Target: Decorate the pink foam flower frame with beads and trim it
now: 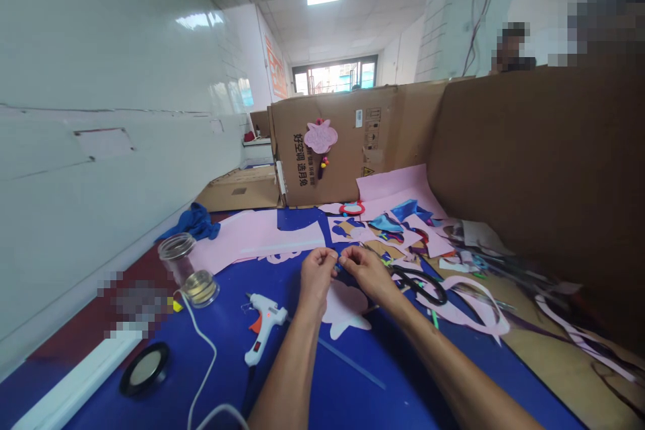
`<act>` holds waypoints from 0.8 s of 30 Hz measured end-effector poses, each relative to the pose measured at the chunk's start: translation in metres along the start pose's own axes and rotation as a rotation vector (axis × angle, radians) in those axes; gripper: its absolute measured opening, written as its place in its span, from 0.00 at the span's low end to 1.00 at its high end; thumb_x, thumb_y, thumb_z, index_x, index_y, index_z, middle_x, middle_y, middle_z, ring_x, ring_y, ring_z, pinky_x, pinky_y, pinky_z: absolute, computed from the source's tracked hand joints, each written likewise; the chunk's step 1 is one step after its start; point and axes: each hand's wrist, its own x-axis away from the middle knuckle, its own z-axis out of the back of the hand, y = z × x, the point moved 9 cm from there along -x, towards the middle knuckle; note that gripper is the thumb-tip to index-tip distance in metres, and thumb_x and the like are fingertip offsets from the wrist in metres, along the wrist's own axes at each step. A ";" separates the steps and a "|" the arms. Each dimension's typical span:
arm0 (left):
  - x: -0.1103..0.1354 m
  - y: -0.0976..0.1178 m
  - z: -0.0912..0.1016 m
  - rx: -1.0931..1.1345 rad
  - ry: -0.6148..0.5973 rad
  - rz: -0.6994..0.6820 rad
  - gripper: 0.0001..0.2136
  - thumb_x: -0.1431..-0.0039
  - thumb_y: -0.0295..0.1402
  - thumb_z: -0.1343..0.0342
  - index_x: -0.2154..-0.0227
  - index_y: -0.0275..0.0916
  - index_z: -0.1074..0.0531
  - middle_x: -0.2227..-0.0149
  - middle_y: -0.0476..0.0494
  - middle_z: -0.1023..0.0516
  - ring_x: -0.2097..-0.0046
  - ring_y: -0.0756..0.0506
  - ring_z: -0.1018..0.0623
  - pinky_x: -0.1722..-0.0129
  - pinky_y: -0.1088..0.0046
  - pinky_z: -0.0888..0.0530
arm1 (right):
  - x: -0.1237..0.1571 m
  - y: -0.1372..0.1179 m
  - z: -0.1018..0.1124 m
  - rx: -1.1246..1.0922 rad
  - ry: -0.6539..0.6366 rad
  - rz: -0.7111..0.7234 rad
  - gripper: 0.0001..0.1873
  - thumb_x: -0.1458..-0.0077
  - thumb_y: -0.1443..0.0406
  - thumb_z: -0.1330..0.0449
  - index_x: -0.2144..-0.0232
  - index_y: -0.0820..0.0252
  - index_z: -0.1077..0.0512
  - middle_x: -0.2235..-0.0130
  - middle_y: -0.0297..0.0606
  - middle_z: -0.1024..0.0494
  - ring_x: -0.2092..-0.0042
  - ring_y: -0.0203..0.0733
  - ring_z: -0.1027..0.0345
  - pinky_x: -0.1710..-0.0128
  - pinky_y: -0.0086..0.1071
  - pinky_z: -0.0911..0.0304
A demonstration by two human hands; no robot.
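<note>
My left hand (318, 273) and my right hand (363, 270) are close together over the blue table, both with fingers pinched. Something small and bluish shows between the fingertips, too small to name. Below them lies a pink cut-out shape (347, 309) with pointed lobes. Scissors with black handles (426, 284) rest just right of my right hand. A white glue gun (266, 327) lies on its side left of my left forearm, and a clear glue stick (353, 364) lies near my forearms.
At left stand a clear jar (194, 275), a roll of black tape (144, 368) and a white cable (199, 329). Pink sheets (252, 235) lie behind my hands. Pink offcuts (484, 309) and scraps spread to the right. Cardboard walls (403, 127) enclose the back and right; a pink decoration (320, 138) hangs there.
</note>
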 end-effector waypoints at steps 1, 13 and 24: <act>0.000 0.000 0.000 -0.005 0.000 -0.001 0.13 0.53 0.42 0.31 0.71 0.38 0.23 0.79 0.50 0.27 0.77 0.51 0.30 0.77 0.77 0.38 | 0.000 0.000 -0.001 -0.006 -0.007 -0.001 0.17 0.45 0.50 0.39 0.71 0.56 0.29 0.76 0.30 0.33 0.74 0.37 0.43 0.74 0.32 0.50; 0.001 0.004 0.004 0.057 0.032 -0.020 0.13 0.55 0.42 0.31 0.74 0.37 0.24 0.77 0.49 0.26 0.77 0.53 0.32 0.77 0.77 0.39 | 0.002 -0.004 -0.001 0.034 0.015 -0.009 0.17 0.41 0.51 0.42 0.69 0.57 0.26 0.74 0.32 0.28 0.75 0.38 0.39 0.75 0.31 0.46; 0.002 0.001 0.003 0.057 0.038 -0.016 0.12 0.54 0.40 0.31 0.75 0.37 0.23 0.79 0.50 0.28 0.78 0.53 0.33 0.76 0.77 0.40 | 0.004 -0.008 -0.001 0.058 0.021 0.018 0.17 0.41 0.50 0.41 0.71 0.56 0.28 0.77 0.30 0.32 0.74 0.38 0.42 0.74 0.31 0.49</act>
